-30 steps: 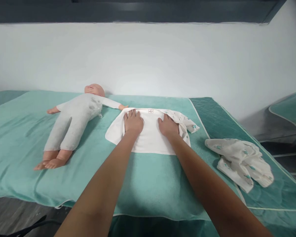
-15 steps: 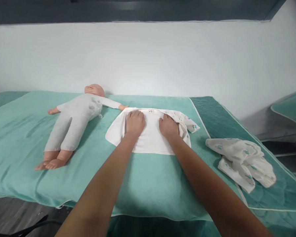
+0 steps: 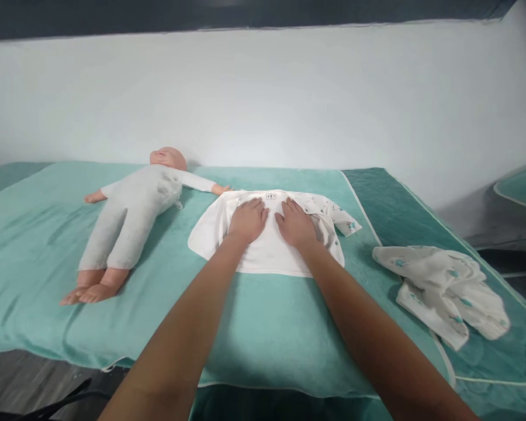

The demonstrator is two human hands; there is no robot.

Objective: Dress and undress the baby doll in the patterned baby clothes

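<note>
both hands lie flat on a white baby garment spread on the teal towel near the bed's far edge. the left hand and right hand have slid inward since a second ago, when they pressed well apart over the cloth; now they sit just beside each other at its middle, below the small neck label. palms down, fingers spread and extended, they grip nothing (only pressing on the fabric). that inward sweep reads as smoothing the folded piece flat. the garment's printed sleeve trails off toward the right, as before. a doll in a grey suit lies on its back toward the bed's far left, one arm reaching to the garment's corner. a second, crumpled printed garment sits near the right edge, appearing shifted rightward as the view has turned.
</note>
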